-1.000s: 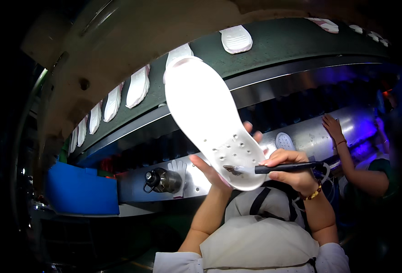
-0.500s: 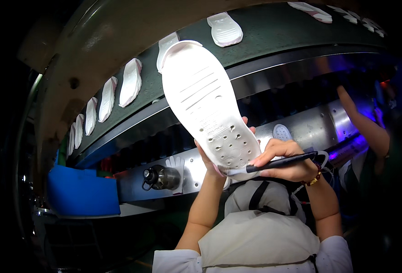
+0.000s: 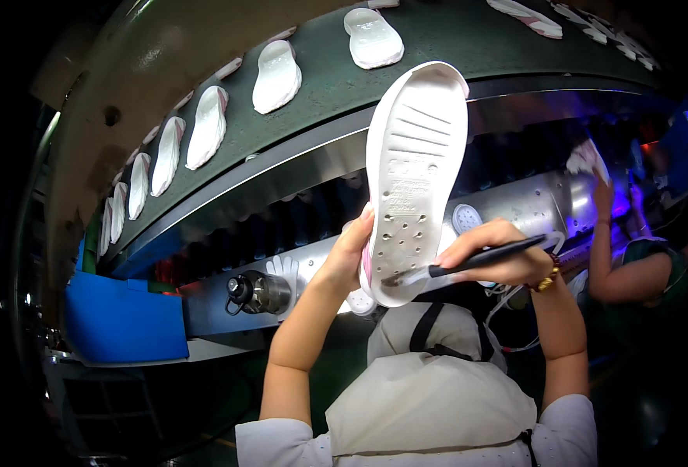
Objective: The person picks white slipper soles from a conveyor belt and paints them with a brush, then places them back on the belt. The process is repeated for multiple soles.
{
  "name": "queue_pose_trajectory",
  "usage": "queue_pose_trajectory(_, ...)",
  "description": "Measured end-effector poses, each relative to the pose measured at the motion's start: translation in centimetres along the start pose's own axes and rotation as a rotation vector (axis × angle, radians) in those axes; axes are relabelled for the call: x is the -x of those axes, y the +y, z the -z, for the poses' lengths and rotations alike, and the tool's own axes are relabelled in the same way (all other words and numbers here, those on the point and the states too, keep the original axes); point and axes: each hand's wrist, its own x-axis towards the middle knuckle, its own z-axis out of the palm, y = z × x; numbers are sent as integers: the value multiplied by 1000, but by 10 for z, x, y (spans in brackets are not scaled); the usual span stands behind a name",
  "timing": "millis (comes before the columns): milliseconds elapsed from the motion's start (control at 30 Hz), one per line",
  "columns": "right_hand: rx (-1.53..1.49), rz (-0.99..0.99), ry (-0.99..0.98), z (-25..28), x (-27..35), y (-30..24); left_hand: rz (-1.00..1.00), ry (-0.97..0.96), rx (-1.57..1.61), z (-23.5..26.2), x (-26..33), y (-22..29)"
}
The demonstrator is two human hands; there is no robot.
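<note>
A white shoe sole (image 3: 415, 167) stands tilted up in front of me, its grooved and dimpled face toward me. My left hand (image 3: 353, 245) is closed around its left edge near the lower end, where a pink strip shows. In my right hand (image 3: 507, 253) is a brush (image 3: 480, 257) with a black handle. Its bristles touch the dimpled lower part of the sole, near the rounded end. A thin pale tube or cord (image 3: 507, 300) hangs beside my right wrist.
Several white soles, one of them here (image 3: 277, 78), lie on a green conveyor belt (image 3: 321, 89). A dark bottle (image 3: 258, 292) and a white glove (image 3: 284, 272) rest on the metal ledge (image 3: 531, 202). At left is a blue panel (image 3: 126, 319). A co-worker's arm (image 3: 605, 241) is at right.
The sole has swung right and stands more upright. The brush tip has shifted onto the dimpled area. At right, the co-worker's hand has come up with a whitish piece.
</note>
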Motion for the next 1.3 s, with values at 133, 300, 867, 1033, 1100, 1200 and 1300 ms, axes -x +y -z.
queue_pose_trajectory(133,120,-19,-322,4,2,-1,255,31,-171,7,-6,6)
queue_pose_trajectory(300,66,70,-232,14,-5,-15,435,-167,25,21,1,8)
queue_pose_trajectory(867,369,132,-33,31,15,7,481,-93,353,42,-1,4)
queue_pose_trajectory(1033,353,94,-99,25,31,17,421,76,249,53,5,1)
queue_pose_trajectory(1100,366,168,103,31,27,23,428,67,349,45,2,4)
queue_pose_trajectory(1200,366,198,118,29,27,31,360,59,289,53,4,2)
queue_pose_trajectory(1300,477,149,-35,16,33,7,243,-105,238,85,7,-3)
